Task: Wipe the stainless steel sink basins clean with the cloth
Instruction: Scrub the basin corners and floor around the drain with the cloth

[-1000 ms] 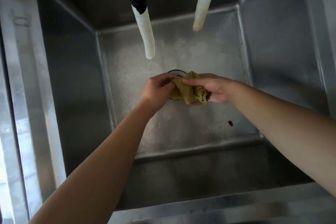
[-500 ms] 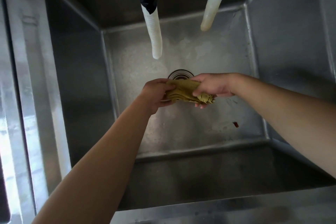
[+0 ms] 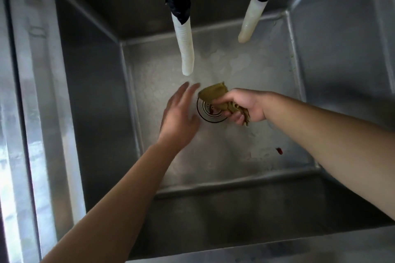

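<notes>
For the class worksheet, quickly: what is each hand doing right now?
Left hand: open, fingers straight, holding nothing.
Right hand: closed around the cloth.

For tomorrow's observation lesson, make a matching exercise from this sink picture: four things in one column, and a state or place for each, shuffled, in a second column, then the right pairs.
Column one:
1. left hand
2. right hand
3. cloth
4. drain strainer

Column two:
A. olive-coloured, bunched up
B. set in the basin floor, partly hidden by the cloth
C. open, fingers straight, holding nothing
D. fingers curled round the cloth

Right pairs: 1-C, 2-D, 3-A, 4-B
</notes>
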`<state>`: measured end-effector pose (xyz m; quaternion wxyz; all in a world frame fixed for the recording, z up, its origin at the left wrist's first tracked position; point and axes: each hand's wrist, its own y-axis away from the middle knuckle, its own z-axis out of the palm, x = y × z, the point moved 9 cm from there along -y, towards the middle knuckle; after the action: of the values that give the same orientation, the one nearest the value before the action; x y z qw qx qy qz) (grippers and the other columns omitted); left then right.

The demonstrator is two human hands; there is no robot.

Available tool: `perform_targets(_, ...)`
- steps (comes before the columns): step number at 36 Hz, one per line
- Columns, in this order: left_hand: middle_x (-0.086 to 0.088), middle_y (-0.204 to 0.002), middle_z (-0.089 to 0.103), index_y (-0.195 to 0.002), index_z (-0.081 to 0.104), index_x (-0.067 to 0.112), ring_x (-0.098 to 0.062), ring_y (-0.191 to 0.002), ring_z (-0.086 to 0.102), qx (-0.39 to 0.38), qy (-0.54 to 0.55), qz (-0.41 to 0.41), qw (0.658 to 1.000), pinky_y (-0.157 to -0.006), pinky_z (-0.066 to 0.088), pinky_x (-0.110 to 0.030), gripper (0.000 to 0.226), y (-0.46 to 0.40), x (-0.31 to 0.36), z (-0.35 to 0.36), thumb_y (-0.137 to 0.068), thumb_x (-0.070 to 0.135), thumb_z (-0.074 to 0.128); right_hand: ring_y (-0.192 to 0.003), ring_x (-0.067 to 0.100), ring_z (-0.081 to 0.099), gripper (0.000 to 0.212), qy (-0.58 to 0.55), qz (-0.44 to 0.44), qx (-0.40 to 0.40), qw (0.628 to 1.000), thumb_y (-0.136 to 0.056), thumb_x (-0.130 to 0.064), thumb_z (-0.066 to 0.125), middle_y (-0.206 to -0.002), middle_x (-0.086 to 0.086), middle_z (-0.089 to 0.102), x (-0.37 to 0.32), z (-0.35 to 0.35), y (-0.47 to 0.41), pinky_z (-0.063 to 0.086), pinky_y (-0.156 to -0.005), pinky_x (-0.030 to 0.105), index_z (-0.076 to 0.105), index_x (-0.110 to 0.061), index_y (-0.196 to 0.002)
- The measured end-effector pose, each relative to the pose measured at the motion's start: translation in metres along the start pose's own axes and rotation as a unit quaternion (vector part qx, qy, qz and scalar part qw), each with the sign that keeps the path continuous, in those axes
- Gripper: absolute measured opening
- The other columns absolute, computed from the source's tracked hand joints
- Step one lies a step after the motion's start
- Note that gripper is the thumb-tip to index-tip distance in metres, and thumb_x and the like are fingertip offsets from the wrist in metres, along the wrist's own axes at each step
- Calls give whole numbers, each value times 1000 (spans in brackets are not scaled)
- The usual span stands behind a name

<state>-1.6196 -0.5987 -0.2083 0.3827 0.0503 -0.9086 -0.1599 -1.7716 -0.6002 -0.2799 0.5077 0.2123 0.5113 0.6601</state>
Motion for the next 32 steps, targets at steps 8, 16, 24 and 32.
perform_targets(8, -10, -121, 67, -131, 60, 9, -31, -111, 63, 28, -252, 353, 901, -92, 51, -42, 54, -6, 59, 18, -83, 31, 71, -33, 1, 27, 14, 75, 34, -195, 977, -88, -20, 53, -53, -4, 39, -6, 36, 20, 18, -36, 16, 46, -12, -78)
perform_targets(16, 4, -69, 52, -89, 57, 17, -22, -64, 54, -119, -386, 137, 904, -59, 37, -30, 11, -69, 46, 36, -92, 27, 52, -41, 15, 32, 29, 404, -49, 125, 905, -72, -21, 81, -48, -1, 42, -51, -6, 6, 22, -43, 21, 55, -19, -59)
perform_targets(24, 6, -38, 45, -66, 49, 12, -6, -28, 38, -269, -20, -133, 954, -35, 30, -17, 26, -70, -2, 74, -82, 21, 67, -61, 23, 56, 9, 667, -209, 249, 671, -79, -20, 59, -68, 3, 57, -86, -3, 4, 35, -51, 27, 61, -22, -71)
perform_targets(32, 5, -51, 26, -60, 35, 24, -9, -41, 17, -374, 281, -299, 831, -36, 15, -19, 41, -26, -23, 105, -88, 16, 64, -53, 22, 43, 11, 746, -255, 234, 569, -80, -10, 59, -60, 1, 40, -78, 6, -9, 35, -52, 30, 61, -9, -90)
